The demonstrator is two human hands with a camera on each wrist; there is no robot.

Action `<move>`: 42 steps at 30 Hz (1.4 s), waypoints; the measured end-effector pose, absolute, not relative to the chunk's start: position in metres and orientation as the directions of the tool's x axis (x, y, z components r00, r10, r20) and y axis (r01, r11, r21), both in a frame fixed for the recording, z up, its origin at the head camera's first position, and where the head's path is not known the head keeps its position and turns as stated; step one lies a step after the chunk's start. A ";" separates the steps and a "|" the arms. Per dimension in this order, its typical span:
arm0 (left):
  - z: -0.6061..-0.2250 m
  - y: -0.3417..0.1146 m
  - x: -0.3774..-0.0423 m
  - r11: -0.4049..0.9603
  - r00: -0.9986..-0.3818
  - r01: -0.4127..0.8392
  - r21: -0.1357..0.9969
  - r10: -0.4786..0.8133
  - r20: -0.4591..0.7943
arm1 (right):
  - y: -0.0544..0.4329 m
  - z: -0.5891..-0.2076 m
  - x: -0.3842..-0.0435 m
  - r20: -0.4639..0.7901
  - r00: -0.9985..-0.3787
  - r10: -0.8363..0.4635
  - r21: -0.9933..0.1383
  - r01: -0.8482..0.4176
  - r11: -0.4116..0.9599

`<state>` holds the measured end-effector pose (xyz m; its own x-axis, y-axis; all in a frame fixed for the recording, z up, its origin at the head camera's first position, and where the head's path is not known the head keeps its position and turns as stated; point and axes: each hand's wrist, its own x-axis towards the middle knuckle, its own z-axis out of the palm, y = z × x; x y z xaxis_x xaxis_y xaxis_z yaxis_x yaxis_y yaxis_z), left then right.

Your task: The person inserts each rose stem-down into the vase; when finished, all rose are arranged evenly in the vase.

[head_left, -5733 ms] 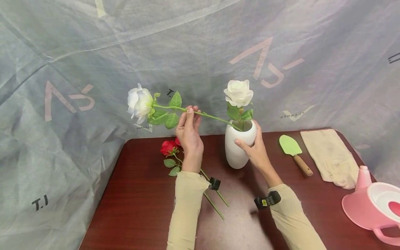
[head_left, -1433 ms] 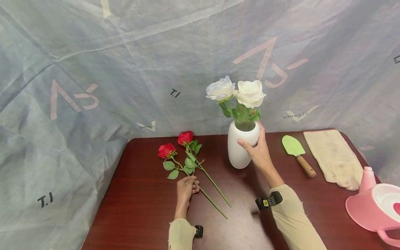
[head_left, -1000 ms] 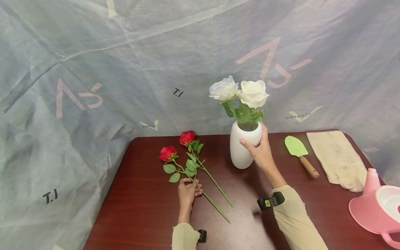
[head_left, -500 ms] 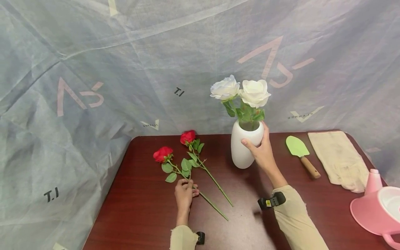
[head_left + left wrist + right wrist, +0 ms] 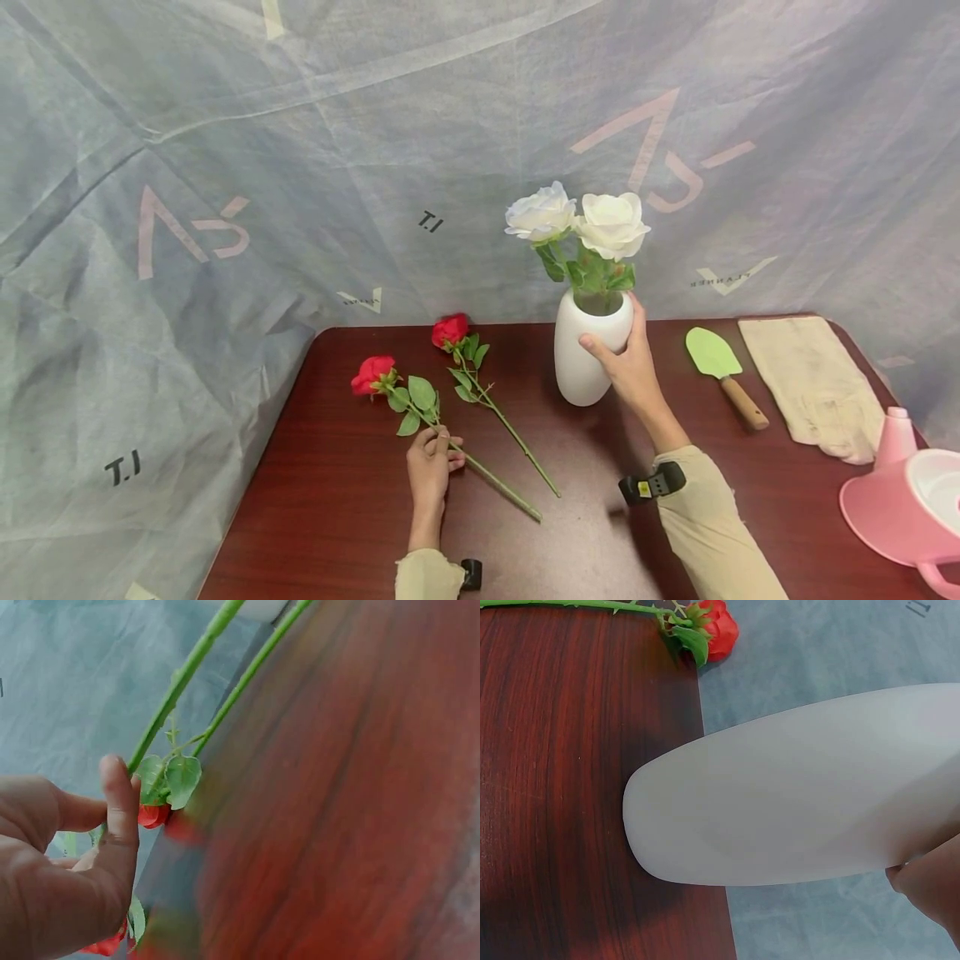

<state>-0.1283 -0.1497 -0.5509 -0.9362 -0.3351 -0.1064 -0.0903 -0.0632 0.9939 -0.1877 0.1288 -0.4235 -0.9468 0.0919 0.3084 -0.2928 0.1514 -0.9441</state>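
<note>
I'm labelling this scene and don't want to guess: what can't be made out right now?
- White roses: lower stem ends, hidden by the vase in the head view.
- Right hand: its far side, hidden behind the vase, head view.
- Held red rose: part of its stem, covered by the left hand, left wrist view.
- Pink watering can: right side, cut off by the head view's right edge.

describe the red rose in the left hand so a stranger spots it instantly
On the dark table, find the white vase. Look left, past the nearer red rose, to the farther red rose. Only this one's stem is held by the left hand; its neighbour lies untouched.
</note>
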 end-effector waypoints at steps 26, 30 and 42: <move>-0.524 -0.150 -0.131 -0.207 -0.946 0.000 0.978 -0.318 -0.068 | 0.129 -0.423 -0.187 0.304 -0.949 0.082 -0.945 -0.289 0.152; -0.522 -0.148 -0.132 -0.225 -0.949 0.005 0.974 -0.308 -0.066 | 0.131 -0.427 -0.190 0.304 -0.949 0.085 -0.945 -0.289 0.151; -0.504 -0.143 -0.133 -0.304 -0.944 0.122 0.945 -0.329 0.016 | 0.128 -0.423 -0.187 0.302 -0.949 0.088 -0.947 -0.289 0.139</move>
